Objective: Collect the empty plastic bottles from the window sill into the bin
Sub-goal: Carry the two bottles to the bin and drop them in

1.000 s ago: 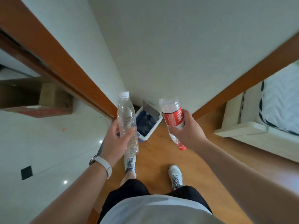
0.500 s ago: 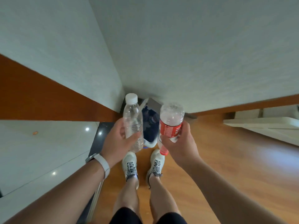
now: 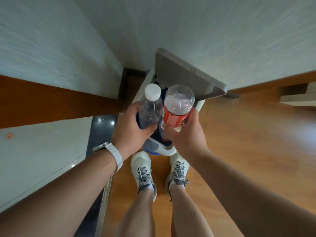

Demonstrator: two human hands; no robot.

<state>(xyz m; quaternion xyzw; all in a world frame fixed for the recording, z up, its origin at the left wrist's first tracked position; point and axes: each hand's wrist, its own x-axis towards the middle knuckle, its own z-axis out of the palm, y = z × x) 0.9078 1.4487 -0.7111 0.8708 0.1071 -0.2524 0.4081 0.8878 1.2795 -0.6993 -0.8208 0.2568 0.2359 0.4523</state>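
Bin (image 3: 169, 150) stands in the floor's corner, its lid (image 3: 184, 79) tipped back toward the wall and its mouth open below your hands. Your left hand (image 3: 131, 129) wraps the clear bottle (image 3: 150, 108), cap up. Your right hand (image 3: 186, 134) curls round the red-label bottle (image 3: 177, 106), base up. You hold them side by side over the opening, likely so both drop in on release.

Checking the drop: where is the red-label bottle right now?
In the head view, centre, the red-label bottle is gripped by the right hand. It is just right of the clear bottle held by the left hand, and both are above the open bin.
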